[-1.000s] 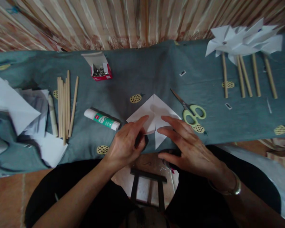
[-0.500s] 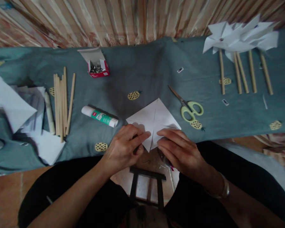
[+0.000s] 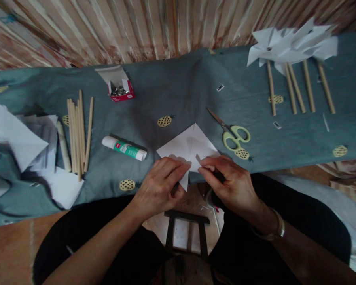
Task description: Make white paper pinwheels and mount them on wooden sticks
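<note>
A square of white paper (image 3: 190,140), slit from its near corner, lies at the front edge of the table with creases across it. My left hand (image 3: 163,182) is closed on its near left side, fingers pressed together close to the middle. Pinched between the thumb and fingers of my right hand (image 3: 230,180) is the near right flap, lifted and curled toward the centre. Green-handled scissors (image 3: 231,133) rest just beyond the paper on the right. To the left is a glue stick (image 3: 124,148), capped and on its side.
A small red box (image 3: 120,89) of metal pins stands open at the back. Several wooden sticks (image 3: 80,134) and white paper sheets (image 3: 20,134) lie on the left. Finished paper pinwheels (image 3: 290,45) on sticks lie at the back right. A patterned green cloth (image 3: 172,91) covers the table.
My right hand has lifted the near right flap of the paper and bent it inward. My left hand stays on the paper. The view has shifted slightly.
</note>
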`<state>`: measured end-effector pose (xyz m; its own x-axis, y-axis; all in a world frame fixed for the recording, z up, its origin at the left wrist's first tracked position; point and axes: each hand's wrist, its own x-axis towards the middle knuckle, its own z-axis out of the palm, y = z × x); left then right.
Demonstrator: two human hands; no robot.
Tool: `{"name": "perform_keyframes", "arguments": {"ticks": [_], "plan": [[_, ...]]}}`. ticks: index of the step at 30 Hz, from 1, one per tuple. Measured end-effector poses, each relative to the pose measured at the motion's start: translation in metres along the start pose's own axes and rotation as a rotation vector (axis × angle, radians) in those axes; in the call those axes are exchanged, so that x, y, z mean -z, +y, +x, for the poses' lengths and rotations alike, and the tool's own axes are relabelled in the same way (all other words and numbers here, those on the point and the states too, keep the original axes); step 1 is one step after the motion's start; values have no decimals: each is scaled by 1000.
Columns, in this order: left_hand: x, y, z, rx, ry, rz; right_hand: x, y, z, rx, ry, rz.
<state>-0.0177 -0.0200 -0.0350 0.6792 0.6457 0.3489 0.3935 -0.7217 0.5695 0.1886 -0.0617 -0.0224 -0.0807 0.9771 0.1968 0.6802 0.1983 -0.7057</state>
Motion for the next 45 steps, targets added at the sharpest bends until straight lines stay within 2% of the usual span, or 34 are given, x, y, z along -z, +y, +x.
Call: {"name": "perform_keyframes", "arguments": {"ticks": [4, 14, 27, 29, 35, 45], "plan": [[-1, 2, 0, 2, -32, -12, 0, -1, 1, 3, -6, -46], [-4, 0, 2, -25, -54, -14, 3, -3, 5, 156, -64, -153], [-4, 0, 3, -17, -72, 8, 5, -5, 4, 187, -128, -276], [-4, 0, 3, -11, -76, 13, 5, -6, 4, 191, -122, -315], [-3, 1, 5, -2, -88, 9, 0, -1, 3, 268, -1, -395], [-3, 1, 4, -2, -94, -6, -7, 5, 4, 236, -54, -354]]}}
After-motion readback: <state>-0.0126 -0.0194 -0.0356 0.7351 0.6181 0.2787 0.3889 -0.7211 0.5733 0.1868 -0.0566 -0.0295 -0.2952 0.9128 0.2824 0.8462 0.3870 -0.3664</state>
